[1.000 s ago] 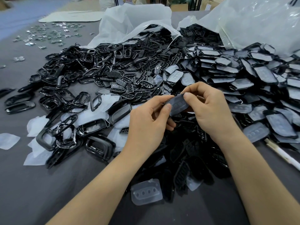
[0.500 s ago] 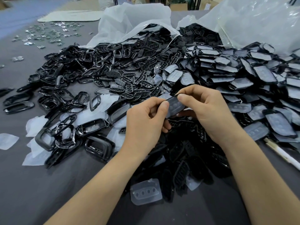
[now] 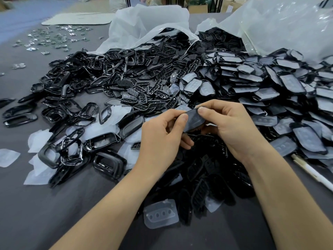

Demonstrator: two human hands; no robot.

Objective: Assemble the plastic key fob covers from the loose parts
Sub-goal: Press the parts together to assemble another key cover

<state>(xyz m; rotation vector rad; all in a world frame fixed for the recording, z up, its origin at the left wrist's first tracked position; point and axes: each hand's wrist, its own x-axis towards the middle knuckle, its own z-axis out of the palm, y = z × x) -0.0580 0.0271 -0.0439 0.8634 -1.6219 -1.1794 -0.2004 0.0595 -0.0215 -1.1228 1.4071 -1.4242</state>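
My thumbs + forefingers pinch a small black plastic fob panel w/ cloudy rubber button pad (image 3: 193, 120): left hand (image 3: 162, 136) at its near end, right hand (image 3: 232, 127) at the far end, above the heap of black plastic shells (image 3: 207, 174). Step, I reckon: seating pad in panel. Next needs even pressure round the edges, then a glossy black frame ring (image 3: 110, 162).

A grey cloth-covered table (image 3: 39, 213) is recorded. Blue floor (image 3: 27, 15) is observed at far left, and cardboard boxes (image 3: 198, 8) are noted beyond.
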